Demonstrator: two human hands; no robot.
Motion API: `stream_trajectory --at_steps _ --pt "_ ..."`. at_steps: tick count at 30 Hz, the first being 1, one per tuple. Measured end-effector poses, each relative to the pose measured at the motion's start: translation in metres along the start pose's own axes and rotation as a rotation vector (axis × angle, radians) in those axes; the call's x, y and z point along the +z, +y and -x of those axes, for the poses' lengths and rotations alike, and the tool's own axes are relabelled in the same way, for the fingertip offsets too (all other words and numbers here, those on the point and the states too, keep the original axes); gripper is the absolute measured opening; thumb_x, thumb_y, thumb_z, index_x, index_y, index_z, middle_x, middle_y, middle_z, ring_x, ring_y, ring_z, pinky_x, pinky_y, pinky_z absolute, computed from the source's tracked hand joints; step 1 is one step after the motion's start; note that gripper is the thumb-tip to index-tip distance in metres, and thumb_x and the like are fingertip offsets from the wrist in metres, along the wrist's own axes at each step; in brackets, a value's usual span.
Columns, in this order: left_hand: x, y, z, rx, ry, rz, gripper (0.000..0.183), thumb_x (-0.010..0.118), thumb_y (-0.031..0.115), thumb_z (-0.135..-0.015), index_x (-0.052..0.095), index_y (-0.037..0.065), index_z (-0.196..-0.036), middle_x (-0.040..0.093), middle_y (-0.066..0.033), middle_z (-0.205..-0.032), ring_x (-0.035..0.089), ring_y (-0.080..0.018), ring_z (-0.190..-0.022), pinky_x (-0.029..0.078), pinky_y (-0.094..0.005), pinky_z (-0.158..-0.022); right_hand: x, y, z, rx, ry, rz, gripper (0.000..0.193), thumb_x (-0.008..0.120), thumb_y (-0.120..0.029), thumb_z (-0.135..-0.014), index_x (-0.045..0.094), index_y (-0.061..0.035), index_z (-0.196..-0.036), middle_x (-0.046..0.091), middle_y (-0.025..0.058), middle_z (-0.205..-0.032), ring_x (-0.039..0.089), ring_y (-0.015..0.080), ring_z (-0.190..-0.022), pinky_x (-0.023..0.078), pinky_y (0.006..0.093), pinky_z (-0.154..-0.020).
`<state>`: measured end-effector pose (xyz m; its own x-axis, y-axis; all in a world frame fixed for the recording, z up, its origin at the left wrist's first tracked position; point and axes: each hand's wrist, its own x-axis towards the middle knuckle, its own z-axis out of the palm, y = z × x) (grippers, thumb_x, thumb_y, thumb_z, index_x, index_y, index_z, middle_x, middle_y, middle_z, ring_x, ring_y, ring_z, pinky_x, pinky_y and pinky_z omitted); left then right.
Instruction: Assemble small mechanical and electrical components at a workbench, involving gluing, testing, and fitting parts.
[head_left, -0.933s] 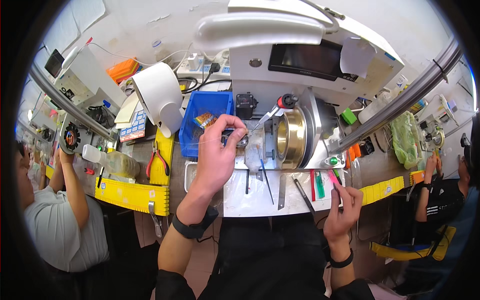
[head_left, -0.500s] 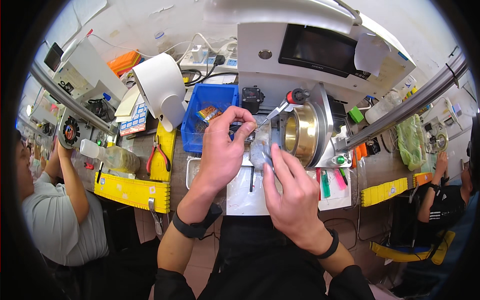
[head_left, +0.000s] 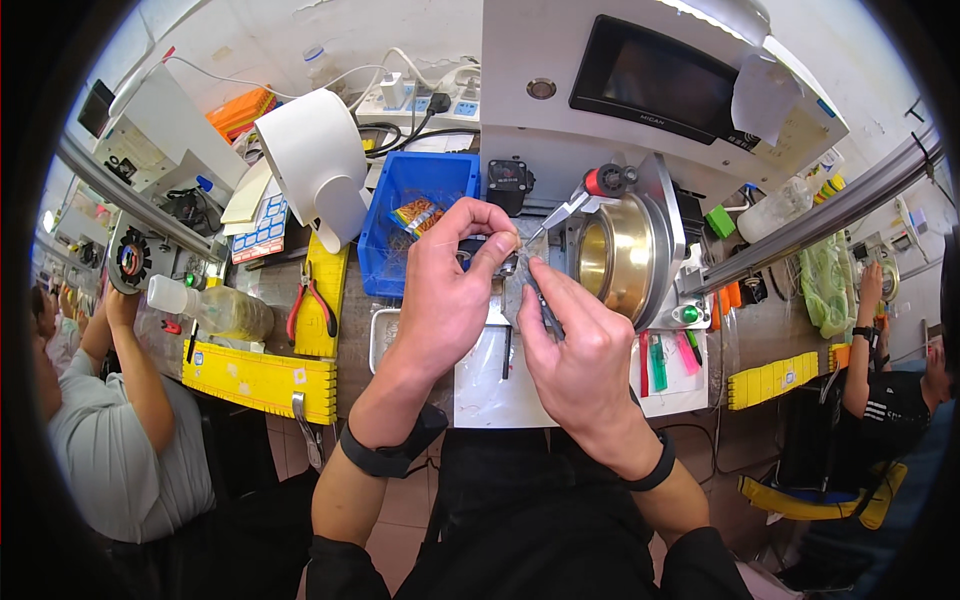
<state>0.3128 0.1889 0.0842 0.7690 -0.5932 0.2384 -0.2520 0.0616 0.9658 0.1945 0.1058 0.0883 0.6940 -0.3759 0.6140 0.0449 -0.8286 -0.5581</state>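
My left hand (head_left: 445,285) is closed, thumb and forefinger pinched on a fine wire that barely shows, beside the tip of a slim metal arm (head_left: 560,213) with a red and black knob. In my right hand (head_left: 590,365) are slim grey metal tweezers (head_left: 547,312), gripped between thumb and fingers. The right fingertips are close below the left ones, over a small grey metal block (head_left: 512,298). The tweezers' points are too small to make out. Just right of both hands stands a wide brass-coloured ring (head_left: 612,255) on the machine.
Behind my left hand sits a blue bin (head_left: 385,225) with a small packet. A white machine (head_left: 530,50) with a dark screen rises at the back. Red-handled pliers (head_left: 312,305), a plastic bottle (head_left: 225,310) and a yellow strip (head_left: 260,382) lie left. Co-workers sit on both sides.
My right hand has moved up and inward, bringing the tweezers close to my left fingertips. My left hand stays pinched in nearly the same place. The whole view has shifted slightly.
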Motion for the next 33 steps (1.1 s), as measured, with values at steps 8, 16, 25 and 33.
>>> stream_trajectory --at_steps 8,16,25,33 --pt "0.000 -0.001 0.000 0.015 -0.010 0.010 0.005 0.062 -0.002 -0.089 0.059 0.000 -0.092 0.061 -0.0029 -0.090 0.057 -0.0110 -0.090 0.045 -0.0251 -0.084 0.001 -0.002 -0.001 0.026 -0.020 0.000 0.025 0.063 0.002 -0.083 0.063 0.0123 -0.106 0.068 0.0244 -0.095 0.069 0.0356 -0.075 0.056 0.0387 -0.065" --pt "0.000 -0.006 -0.003 0.062 0.029 0.007 0.007 0.063 0.000 -0.087 0.060 -0.002 -0.093 0.064 -0.0046 -0.086 0.060 -0.0127 -0.087 0.047 -0.0268 -0.082 -0.003 -0.008 0.005 0.084 -0.034 -0.025 0.025 0.067 0.002 -0.081 0.067 0.0071 -0.105 0.070 0.0232 -0.090 0.071 0.0338 -0.078 0.056 0.0350 -0.070" --pt "-0.047 -0.006 -0.017 0.048 0.444 -0.037 0.005 0.061 0.003 -0.092 0.062 -0.001 -0.095 0.067 -0.0057 -0.088 0.064 -0.0110 -0.077 0.049 -0.0230 -0.073 -0.049 -0.002 0.088 0.170 -0.179 -0.040 0.030 0.072 -0.003 -0.077 0.068 0.0042 -0.106 0.071 0.0195 -0.095 0.072 0.0292 -0.078 0.057 0.0332 -0.069" --pt "-0.054 -0.018 -0.018 -0.271 0.261 -0.533 0.013 0.057 0.009 -0.091 0.068 0.001 -0.095 0.070 -0.0155 -0.084 0.070 -0.0248 -0.072 0.053 -0.0342 -0.067 -0.095 0.077 0.110 0.325 -0.154 0.432 0.027 0.069 -0.007 -0.079 0.068 0.0008 -0.105 0.066 0.0145 -0.089 0.059 0.0338 -0.085 0.047 0.0427 -0.074"
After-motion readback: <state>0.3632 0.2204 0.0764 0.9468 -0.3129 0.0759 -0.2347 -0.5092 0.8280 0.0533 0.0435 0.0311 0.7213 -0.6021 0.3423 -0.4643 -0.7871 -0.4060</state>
